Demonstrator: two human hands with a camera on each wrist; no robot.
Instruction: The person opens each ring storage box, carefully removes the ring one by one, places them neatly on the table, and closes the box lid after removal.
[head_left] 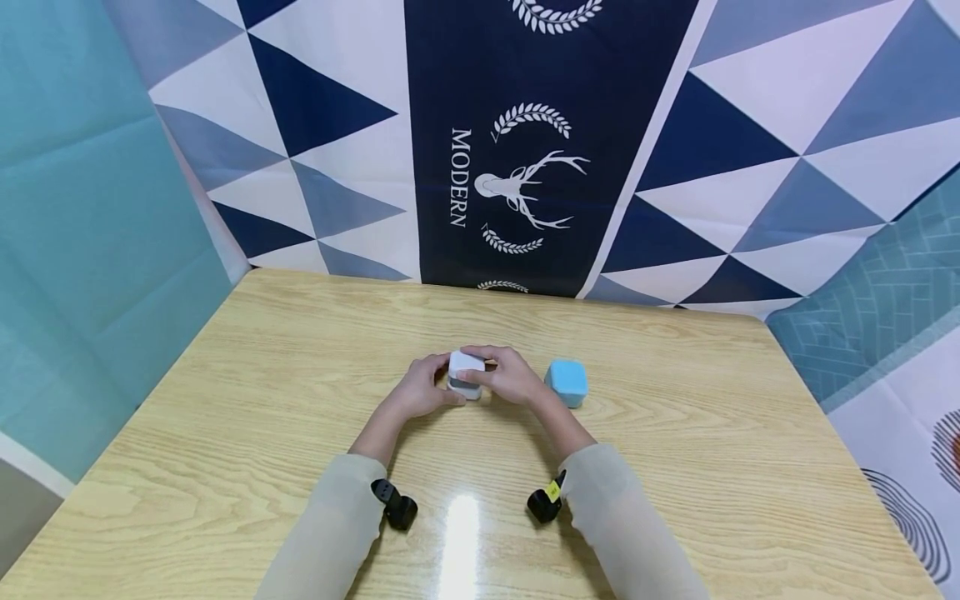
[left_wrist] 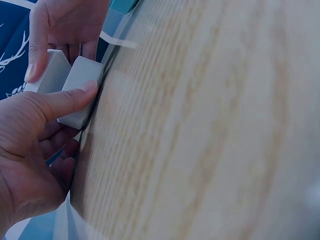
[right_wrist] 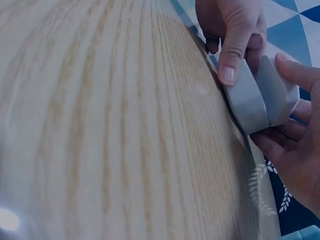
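Both hands meet at a small white box (head_left: pixel 467 367) near the middle of the table. It is in two parts with rounded corners. My left hand (head_left: pixel 425 388) grips the lower part (right_wrist: pixel 245 97), which sits at the tabletop, with the thumb along its near side. The upper part (right_wrist: pixel 286 95), a lid, is held by my right hand (head_left: pixel 510 375) between thumb and fingers. In the right wrist view the lid tilts, with a wedge-shaped gap between the two parts. The inside of the box is hidden. Just right of the right hand stands a light blue box (head_left: pixel 567 379).
The wooden table (head_left: pixel 225 417) has its back edge against a hanging cloth (head_left: pixel 525 208) with triangles and a deer print. A teal cloth (head_left: pixel 90 217) hangs on the left. Each sleeve carries a small black camera (head_left: pixel 397 507).
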